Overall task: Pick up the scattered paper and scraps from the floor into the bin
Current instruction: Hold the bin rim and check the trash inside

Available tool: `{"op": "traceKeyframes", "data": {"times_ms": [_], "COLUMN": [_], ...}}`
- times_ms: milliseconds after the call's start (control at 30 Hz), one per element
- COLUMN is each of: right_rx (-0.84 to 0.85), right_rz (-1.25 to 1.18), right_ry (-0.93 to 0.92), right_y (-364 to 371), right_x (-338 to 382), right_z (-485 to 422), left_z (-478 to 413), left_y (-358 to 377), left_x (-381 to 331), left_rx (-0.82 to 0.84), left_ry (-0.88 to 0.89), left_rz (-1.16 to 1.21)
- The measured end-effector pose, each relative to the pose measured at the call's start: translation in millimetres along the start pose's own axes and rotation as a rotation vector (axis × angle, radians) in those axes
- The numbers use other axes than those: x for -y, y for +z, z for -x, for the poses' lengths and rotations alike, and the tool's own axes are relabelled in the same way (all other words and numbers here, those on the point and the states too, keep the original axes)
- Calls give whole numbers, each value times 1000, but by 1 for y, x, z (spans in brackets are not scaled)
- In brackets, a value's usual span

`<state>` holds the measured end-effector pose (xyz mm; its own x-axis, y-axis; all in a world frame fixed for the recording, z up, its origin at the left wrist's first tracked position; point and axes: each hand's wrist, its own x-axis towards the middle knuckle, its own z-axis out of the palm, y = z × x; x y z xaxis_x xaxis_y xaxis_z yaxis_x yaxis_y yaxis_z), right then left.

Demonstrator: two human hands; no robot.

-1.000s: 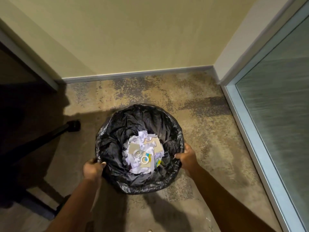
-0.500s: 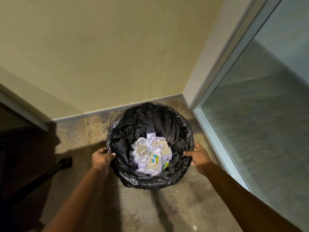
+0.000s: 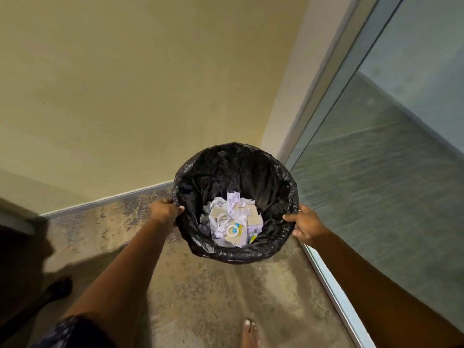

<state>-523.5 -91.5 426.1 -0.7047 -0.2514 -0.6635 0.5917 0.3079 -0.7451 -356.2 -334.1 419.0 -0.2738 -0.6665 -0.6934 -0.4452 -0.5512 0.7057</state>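
The bin (image 3: 236, 249), lined with a black bag (image 3: 251, 177), is held in front of the person, in the corner where the wall (image 3: 150, 96) meets the glass door (image 3: 389, 184). The left hand (image 3: 164, 212) has its grip clenched on the bin's left rim; the right hand (image 3: 305, 226) grasps the right rim. Crumpled paper and scraps (image 3: 232, 222) lie at the bin's bottom. A bare foot (image 3: 249, 332) shows on the floor (image 3: 200, 297) below the bin.
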Motion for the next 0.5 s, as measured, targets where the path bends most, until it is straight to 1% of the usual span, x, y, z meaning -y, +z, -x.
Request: {"op": "traceKeyframes", "data": {"times_ms": [133, 267, 400, 500], "right_rx": [-2, 46, 109, 81], "right_rz": [38, 115, 136, 180], "right_ry": [-10, -6, 7, 5], "right_y": [-10, -18, -14, -12], "right_x": [27, 42, 40, 27], "right_z": [-46, -90, -133, -172], "left_z": [-33, -64, -108, -142], "left_y": [44, 72, 91, 106], "left_x": [-12, -17, -11, 0], "left_rx": [30, 61, 43, 45], "left_ry": [9, 25, 4, -37], "left_rz": [-25, -76, -100, -117]}}
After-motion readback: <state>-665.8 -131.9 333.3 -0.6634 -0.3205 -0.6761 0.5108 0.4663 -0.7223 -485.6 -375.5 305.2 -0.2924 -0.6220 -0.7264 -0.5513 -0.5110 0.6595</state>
